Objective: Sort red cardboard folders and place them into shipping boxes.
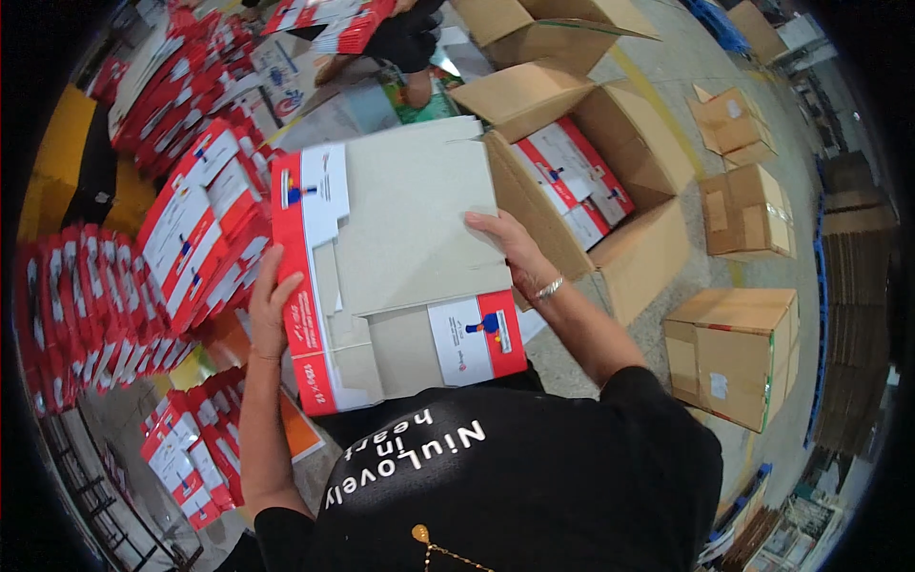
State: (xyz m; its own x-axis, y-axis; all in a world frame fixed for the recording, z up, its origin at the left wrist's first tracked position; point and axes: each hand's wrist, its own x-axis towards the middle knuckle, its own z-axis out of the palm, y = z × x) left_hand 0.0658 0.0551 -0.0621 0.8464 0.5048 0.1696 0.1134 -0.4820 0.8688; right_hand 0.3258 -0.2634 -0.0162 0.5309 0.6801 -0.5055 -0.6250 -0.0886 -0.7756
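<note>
A bundle of flat, folded cartons [415, 210], grey on the inner faces with red and white printed panels, lies across in front of my body. My left hand [272, 305] grips its left red edge, fingers along the side. On the right edge my right hand [510, 250] is closed round the bundle, some fingers lying over the top and the rest hidden beneath. Just right of the bundle stands an open brown cardboard box [643, 267], flaps spread. Similar red and white flat cartons [572, 172] lie inside it.
Leaning stacks of red and white flat cartons [205, 224] crowd the left side. Another person's hand [404, 6] is near a bundle at the top. Brown boxes [729, 357] stand on the floor at right, and a tall stack of flattened cardboard [858, 286] lines the far right.
</note>
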